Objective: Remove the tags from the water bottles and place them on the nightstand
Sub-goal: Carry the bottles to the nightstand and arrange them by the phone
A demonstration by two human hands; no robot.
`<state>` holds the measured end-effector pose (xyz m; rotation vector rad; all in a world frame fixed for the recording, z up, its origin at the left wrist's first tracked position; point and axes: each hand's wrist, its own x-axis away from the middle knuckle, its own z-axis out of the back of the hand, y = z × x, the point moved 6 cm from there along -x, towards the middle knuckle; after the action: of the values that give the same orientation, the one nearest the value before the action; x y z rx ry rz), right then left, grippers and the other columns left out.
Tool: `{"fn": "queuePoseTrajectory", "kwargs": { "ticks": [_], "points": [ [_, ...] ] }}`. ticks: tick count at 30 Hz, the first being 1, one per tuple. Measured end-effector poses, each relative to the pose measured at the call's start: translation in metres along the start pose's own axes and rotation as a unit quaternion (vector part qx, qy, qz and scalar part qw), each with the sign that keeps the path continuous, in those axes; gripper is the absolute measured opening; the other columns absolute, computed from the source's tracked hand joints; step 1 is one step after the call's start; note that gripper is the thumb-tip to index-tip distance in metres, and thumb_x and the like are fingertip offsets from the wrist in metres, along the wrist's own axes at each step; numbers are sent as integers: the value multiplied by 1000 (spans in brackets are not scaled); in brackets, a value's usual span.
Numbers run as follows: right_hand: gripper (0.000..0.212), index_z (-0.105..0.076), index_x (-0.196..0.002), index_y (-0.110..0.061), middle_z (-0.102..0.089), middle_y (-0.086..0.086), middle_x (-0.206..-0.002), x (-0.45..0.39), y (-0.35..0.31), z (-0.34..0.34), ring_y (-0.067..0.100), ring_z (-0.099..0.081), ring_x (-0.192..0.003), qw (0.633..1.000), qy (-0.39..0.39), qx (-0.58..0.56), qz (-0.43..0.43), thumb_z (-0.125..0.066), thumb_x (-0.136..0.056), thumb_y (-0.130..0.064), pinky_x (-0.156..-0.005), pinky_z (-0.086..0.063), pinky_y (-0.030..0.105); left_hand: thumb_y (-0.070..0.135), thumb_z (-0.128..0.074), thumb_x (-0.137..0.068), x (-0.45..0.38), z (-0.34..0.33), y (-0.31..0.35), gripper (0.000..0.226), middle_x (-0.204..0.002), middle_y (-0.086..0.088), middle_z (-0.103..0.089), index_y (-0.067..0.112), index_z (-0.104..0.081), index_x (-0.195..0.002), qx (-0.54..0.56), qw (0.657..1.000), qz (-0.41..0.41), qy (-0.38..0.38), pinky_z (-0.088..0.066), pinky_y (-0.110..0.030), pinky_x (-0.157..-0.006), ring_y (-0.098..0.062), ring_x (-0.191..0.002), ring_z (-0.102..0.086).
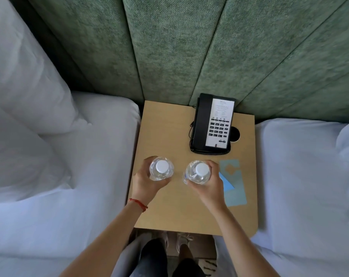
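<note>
Two clear water bottles with white caps stand upright over the wooden nightstand (169, 212). My left hand (144, 181) grips the left bottle (161, 168) around its body. My right hand (208, 185) grips the right bottle (198, 171) the same way. A pale blue-green paper tag (234, 188) with a cut-out hole lies flat on the nightstand just right of my right hand. A brighter blue tag (226, 182) lies on top of it, partly hidden by my hand. Neither bottle neck shows a tag.
A black desk phone (211, 124) stands at the back right of the nightstand, beside a round cable hole (235, 134). White beds flank the nightstand, with a pillow (25, 76) at the left. A green padded headboard (169, 47) rises behind.
</note>
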<state>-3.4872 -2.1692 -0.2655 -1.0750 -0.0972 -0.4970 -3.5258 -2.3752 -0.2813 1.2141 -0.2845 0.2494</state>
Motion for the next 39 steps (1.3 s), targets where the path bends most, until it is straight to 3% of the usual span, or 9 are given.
{"fn": "queuePoseTrajectory", "kwargs": {
  "ticks": [3, 9, 14, 17, 20, 23, 32, 36, 39],
  "points": [
    [66, -44, -110, -26, -56, -8, -105, -2, 7, -3, 4, -53, -93, 1000, -7, 7, -3, -85, -60, -16, -75, -35, -1, 16, -87, -53, 0, -2, -6, 67, -103, 18, -61, 24, -54, -111, -7, 1000, 6, -10, -46, -7, -75, 3, -95, -58],
    [69, -43, -114, -23, -55, -16, -103, 0, 17, -5, -6, -53, -95, 1000, -20, 1, -15, -85, -60, -17, -75, -36, 0, 16, -86, -55, 0, -1, -9, 67, -103, 21, -60, 27, -52, -112, -15, 999, 19, -35, -44, -6, -74, 7, -94, -56],
    [71, -35, -108, -44, -51, -24, -104, 5, 18, -2, -8, -51, -96, 998, -47, 42, -5, -84, -60, -23, -74, -37, 5, 14, -84, -57, 2, -1, -4, 67, -100, 22, -58, 26, -50, -114, -31, 998, 15, -59, -43, -5, -73, 5, -93, -56],
    [75, -36, -119, -28, -51, -16, -109, 10, 22, 1, 7, -51, -100, 995, -51, 78, -20, -84, -61, -32, -78, -39, 24, 9, -83, -60, 2, -3, -1, 69, -100, 12, -59, 20, -47, -118, -41, 996, 15, -73, -47, -21, -82, -10, -95, -57],
    [79, -37, -126, -22, -50, -13, -115, 14, 18, 4, 9, -48, -105, 994, -59, 88, -24, -83, -62, -34, -80, -38, 27, 9, -82, -61, 4, -3, 6, 73, -104, 3, -58, 16, -45, -124, -55, 995, 21, -80, -48, -33, -89, -20, -100, -56],
    [75, -37, -127, -22, -49, -12, -117, 16, 8, 11, 8, -47, -106, 995, -55, 79, -20, -80, -66, -34, -81, -36, 23, 14, -81, -64, 10, 0, 11, 82, -111, 4, -53, 18, -37, -133, -56, 995, 32, -78, -42, -29, -93, -16, -106, -51],
    [62, -41, -129, -18, -47, -13, -121, 43, -31, 35, 3, -43, -111, 995, -54, 53, 61, -72, -77, -32, -92, -31, 15, 27, -72, -76, 64, 18, 34, 61, -112, 14, -50, 22, -44, -130, -67, 997, 0, 36, -36, -16, -83, -6, -100, -47],
    [58, -41, -131, -13, -49, -5, -128, 57, -40, 38, 10, -44, -118, 983, -93, 90, 128, -68, -82, -30, -91, -24, 1, 17, -67, -81, 98, 25, 50, 44, -119, -3, -61, 11, -53, -123, -113, 986, -48, 115, -38, -24, -88, -22, -105, -59],
    [57, -42, -132, -8, -46, 5, -138, 65, -46, 42, 18, -42, -128, 965, -117, 142, 188, -67, -83, -27, -99, -22, 9, 14, -63, -84, 124, 29, 55, 39, -125, -8, -59, 8, -54, -121, -153, 975, -53, 151, -40, -26, -88, -28, -110, -58]
  ]
}}
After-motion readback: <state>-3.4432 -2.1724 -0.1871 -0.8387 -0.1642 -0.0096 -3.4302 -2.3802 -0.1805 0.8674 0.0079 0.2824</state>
